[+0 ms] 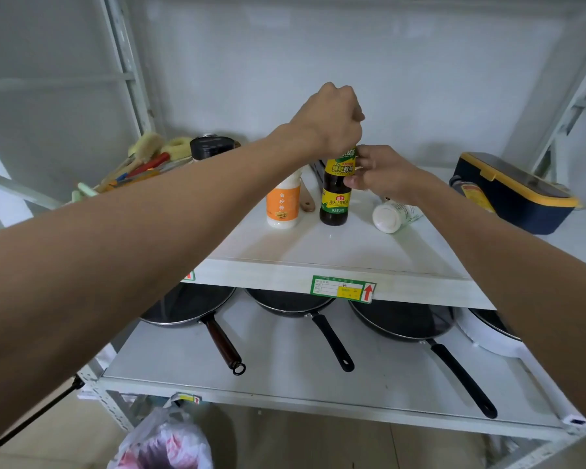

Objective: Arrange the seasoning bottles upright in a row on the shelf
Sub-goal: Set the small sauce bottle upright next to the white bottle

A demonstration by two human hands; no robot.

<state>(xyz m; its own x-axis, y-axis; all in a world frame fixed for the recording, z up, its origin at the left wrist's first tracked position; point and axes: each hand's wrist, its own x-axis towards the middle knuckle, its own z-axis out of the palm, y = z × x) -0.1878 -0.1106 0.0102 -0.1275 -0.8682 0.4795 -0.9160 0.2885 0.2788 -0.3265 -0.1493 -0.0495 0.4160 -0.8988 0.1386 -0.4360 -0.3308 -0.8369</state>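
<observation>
Bottles stood on the upper shelf (335,269) of a white metal rack. The dark sauce bottle (335,198) stood upright near the middle of the shelf, with a yellow and green label. The left hand (329,120) was over its top, with the fingers curled shut around the cap, which was hidden under the hand. The right hand (383,174) held the bottle from the right side, its fingers (352,180) pressed on the upper label.

Just to the left stood the white bottle with an orange label (283,206), also upright. It was close to the dark bottle but not touching it. To the right, a small white bottle (391,216) lay on its side, with its flat end facing the camera. It lay under the right wrist.

A wooden handle (307,201) lay between the two upright bottles, a bit behind them. At the far left of the shelf was a pile of brushes and tools (142,164), and a black round thing (212,147) sat behind it. At the far right sat a dark blue box with yellow trim (515,194).

On the lower shelf (285,374) were three black pans (400,319) in a row, with their handles pointing to the front. A plastic bag (164,441) sat on the floor below.
</observation>
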